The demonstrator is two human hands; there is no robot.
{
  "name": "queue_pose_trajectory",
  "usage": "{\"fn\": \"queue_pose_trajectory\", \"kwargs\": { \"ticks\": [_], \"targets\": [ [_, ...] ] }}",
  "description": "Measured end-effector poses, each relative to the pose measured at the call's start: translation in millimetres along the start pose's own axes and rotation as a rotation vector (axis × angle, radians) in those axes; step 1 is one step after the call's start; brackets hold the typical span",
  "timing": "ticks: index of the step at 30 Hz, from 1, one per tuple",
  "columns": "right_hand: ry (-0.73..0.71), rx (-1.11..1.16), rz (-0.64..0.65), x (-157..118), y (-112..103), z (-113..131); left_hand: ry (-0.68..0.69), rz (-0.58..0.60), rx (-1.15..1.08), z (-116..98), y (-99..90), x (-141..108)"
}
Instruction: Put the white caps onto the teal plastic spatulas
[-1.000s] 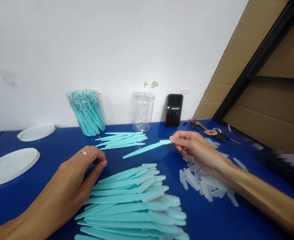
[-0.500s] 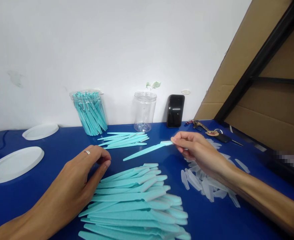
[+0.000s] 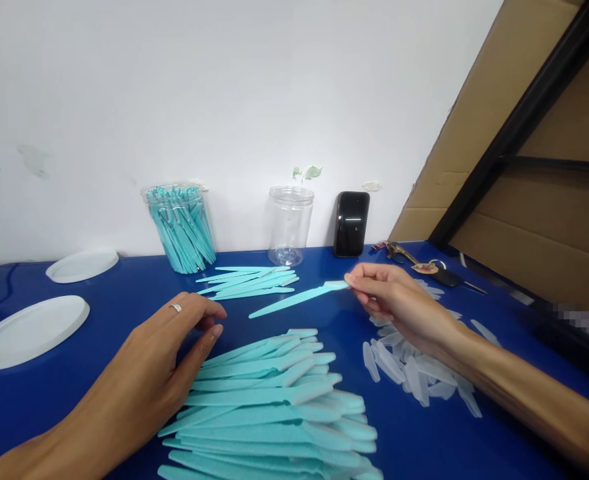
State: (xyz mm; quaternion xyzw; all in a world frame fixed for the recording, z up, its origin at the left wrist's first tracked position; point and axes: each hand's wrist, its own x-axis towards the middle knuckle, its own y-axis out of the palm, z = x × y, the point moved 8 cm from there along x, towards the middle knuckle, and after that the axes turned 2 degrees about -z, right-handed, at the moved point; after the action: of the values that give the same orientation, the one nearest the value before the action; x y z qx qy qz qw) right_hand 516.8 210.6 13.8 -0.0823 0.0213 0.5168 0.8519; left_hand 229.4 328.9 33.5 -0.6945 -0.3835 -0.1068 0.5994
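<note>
Between the thumb and fingers of my right hand (image 3: 389,293) is the capped end of a turquoise razor (image 3: 291,300), its handle pointing left. My left hand (image 3: 174,347), with a ring on it, holds nothing; thumb and fingers are apart, curled beside a big pile of turquoise razors (image 3: 274,407) at the front. A smaller group of razors (image 3: 249,281) lies behind. Under and around my right forearm are loose translucent caps (image 3: 417,373).
Along the wall stand a clear jar full of razors (image 3: 181,230), a clear jar without contents (image 3: 290,227) and a black phone (image 3: 351,225). Keys (image 3: 444,275) lie at the right. Two white lids (image 3: 31,330) rest at the left. Cardboard (image 3: 534,220) rises at the right.
The razor in my right hand has moved very slightly right and up. My left hand has shifted slightly to the right.
</note>
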Motion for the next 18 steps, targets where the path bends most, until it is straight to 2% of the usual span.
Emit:
{"fn": "queue_pose_trajectory", "kwargs": {
  "ticks": [12,18],
  "targets": [
    [0.011,0.068,0.054,0.9,5.7,-3.1,-0.005,0.046,0.011,4.4,5.1,-2.9],
    [0.013,-0.023,0.046,3.8,2.6,-6.2,0.006,0.044,0.019,3.8,4.9,-2.7]
  ]
}}
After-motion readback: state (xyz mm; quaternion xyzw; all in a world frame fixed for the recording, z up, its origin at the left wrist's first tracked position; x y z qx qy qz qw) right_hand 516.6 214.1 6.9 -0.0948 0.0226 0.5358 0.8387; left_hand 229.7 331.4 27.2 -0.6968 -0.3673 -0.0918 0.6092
